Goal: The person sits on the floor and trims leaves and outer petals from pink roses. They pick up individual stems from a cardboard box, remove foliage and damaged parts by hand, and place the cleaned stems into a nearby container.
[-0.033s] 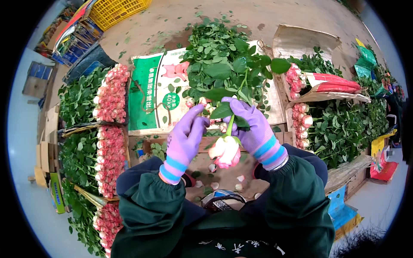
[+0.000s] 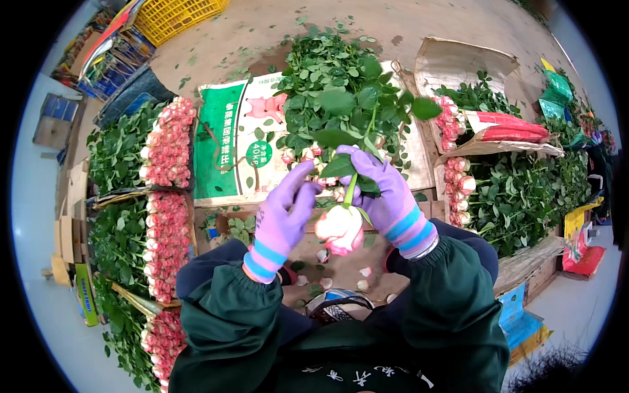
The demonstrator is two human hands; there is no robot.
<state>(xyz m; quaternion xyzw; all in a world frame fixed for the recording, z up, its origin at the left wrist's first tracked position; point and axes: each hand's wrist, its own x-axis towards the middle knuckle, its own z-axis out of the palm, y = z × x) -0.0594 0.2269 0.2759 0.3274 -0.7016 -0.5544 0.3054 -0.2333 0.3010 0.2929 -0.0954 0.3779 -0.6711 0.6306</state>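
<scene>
My right hand (image 2: 383, 196), in a purple glove with blue-striped cuff, pinches the leafy stem of a rose (image 2: 337, 229) whose pink-and-white bloom hangs toward me. My left hand (image 2: 282, 209), gloved alike, is just left of the stem, fingers bent and apart, holding nothing. Behind both hands a heap of leafy roses (image 2: 327, 78) lies on a white-and-green sack (image 2: 216, 144), a few blooms showing at the heap's near end.
Stacked rose bundles (image 2: 167, 242) line my left; more bundles (image 2: 498, 203) lie right, some in paper wrapping (image 2: 504, 131). A yellow basket (image 2: 170, 19) and dark container (image 2: 124, 88) stand back left. Loose petals (image 2: 363, 285) lie between my feet.
The bloom has shifted slightly left and my left hand a little to the right. The top leaves have swayed slightly; my right hand still grips the stem.
</scene>
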